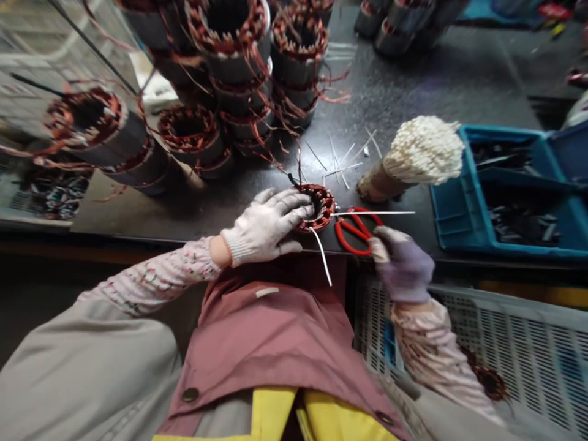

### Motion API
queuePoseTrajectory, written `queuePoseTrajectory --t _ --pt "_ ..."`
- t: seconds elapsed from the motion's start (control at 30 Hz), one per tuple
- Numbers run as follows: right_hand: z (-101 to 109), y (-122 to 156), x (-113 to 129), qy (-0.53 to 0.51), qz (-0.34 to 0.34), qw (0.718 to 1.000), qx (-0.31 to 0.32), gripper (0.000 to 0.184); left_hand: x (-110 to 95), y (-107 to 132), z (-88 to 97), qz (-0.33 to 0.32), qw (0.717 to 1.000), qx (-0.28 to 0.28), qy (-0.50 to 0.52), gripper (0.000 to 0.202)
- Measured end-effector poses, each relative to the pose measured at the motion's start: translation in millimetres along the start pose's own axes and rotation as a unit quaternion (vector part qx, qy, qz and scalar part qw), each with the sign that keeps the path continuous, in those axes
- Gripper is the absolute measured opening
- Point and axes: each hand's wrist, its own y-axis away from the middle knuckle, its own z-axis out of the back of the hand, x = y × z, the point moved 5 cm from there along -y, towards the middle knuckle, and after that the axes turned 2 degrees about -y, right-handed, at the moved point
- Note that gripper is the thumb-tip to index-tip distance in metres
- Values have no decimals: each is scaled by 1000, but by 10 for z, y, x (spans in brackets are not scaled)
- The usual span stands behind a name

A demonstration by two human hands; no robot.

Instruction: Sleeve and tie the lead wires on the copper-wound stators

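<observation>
Left hand (264, 223), white knit glove: fingers spread and curved over a copper-wound motor stator (320, 208), grasping it against the black work table (427, 79). The stator sits under the fingertips, on its end, near the table's front edge. A white strip (323, 260) hangs from it, below the left fingers and past the table edge.

Right hand (402, 266), purple-grey glove: fingers curled, tips touching red-handled scissors (356, 229). Cannot tell if they are clenched on the scissors. The scissors lie flat just left of the right fingertips, between both hands. A thin white stick (374, 213) runs from the stator, above the right fingers, across the scissors.

Past the left fingertips, loose white sticks (340, 162) lie scattered on the table. Beyond the right fingers, a thick bundle of white-tipped sticks (425, 150) in brown paper (374, 184) lies on the table. Further from the left fingers stand stacks of larger wound stators (229, 43). Right of the right fingers is a blue plastic crate (459, 205) holding dark parts. Under the right forearm is a grey perforated crate (519, 349), with 1 wound stator (489, 383) at its lower part.
</observation>
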Motion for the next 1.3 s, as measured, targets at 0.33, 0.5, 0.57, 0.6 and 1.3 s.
queuePoseTrajectory --t 0.33,0.5,0.57,0.6,1.3 --pt "-183 -426 168 378 -120 852 341 71 -2 33 -297 -7 997 22 -76 51" --pt "-114 191 243 300 -7 921 247 51 -4 147 -274 9 999 -2 -50 48" --pt "-160 374 346 266 64 943 188 53 -2 144 -286 10 999 4 -51 47" --pt "-191 416 391 265 80 947 165 53 -1 139 -290 11 998 7 -55 46" --pt "-198 37 325 278 3 947 164 54 137 136 -285 -30 997 20 -63 47"
